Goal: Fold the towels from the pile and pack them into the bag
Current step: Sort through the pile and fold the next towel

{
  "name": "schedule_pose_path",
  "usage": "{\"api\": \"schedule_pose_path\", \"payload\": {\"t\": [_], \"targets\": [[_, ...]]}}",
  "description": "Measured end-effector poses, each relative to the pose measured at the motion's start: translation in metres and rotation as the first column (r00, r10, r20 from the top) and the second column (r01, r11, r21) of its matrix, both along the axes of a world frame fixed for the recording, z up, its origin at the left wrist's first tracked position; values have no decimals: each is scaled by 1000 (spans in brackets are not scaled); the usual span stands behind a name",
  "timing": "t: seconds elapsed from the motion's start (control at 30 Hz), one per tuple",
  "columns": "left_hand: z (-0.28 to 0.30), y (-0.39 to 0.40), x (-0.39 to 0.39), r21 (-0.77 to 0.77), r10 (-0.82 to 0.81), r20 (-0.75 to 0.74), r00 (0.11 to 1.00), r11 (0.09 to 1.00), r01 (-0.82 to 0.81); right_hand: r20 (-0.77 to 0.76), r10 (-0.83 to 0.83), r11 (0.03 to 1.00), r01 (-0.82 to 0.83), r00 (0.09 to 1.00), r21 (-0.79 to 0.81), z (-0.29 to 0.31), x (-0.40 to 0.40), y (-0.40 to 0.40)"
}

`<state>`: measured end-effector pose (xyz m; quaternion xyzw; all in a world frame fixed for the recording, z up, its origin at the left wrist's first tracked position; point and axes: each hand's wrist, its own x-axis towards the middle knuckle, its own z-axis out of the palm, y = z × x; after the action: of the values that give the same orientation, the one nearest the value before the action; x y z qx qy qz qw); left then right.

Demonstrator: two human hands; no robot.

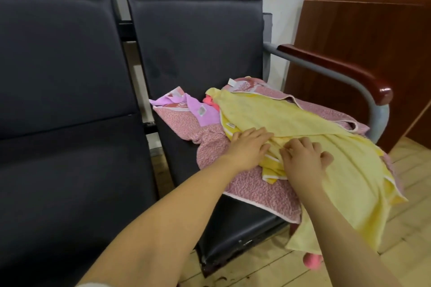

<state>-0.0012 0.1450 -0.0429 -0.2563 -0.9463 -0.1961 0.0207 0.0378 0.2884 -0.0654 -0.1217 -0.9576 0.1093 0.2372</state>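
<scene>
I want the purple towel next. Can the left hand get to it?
Probably yes. The left hand rests on the yellow towel, and the purple towel lies uncovered just beyond it on the chair, with nothing between.

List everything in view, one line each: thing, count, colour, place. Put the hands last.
yellow towel: one, pale yellow, on top of the pile, draped over the seat's front right edge toward the floor.
pink patterned towels: count unclear, speckled pink, under the yellow towel on the seat.
lilac towel: one, lilac with a label, at the back left of the pile.
bright pink cloth: one piece near the floor, another bit showing at the back of the pile.
seats: two, dark, side by side.
armrest: one, reddish wood on a grey tube, right of the pile.
wooden panel: one, reddish brown, against the wall.
floor: pale wood planks.
left hand: flat on the yellow towel.
right hand: flat on the yellow towel.
</scene>
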Motion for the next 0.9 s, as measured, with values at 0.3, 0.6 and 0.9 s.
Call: {"api": "schedule_pose_path", "payload": {"t": [0.3, 0.6, 0.9], "targets": [[1, 4, -4, 274, 0, 95, 996, 961, -26, -446, 136, 964, -222, 884, -146, 9, 9, -15], [12, -55, 39, 519, 241, 56, 969, 822, -234, -265, 387, 909, -414, 883, -50, 12, 31, -45], [36, -165, 101, 450, 476, -36, 879, 793, -411, -351, 569, 789, -614, 744, -23, 36, 59, -154]]}}
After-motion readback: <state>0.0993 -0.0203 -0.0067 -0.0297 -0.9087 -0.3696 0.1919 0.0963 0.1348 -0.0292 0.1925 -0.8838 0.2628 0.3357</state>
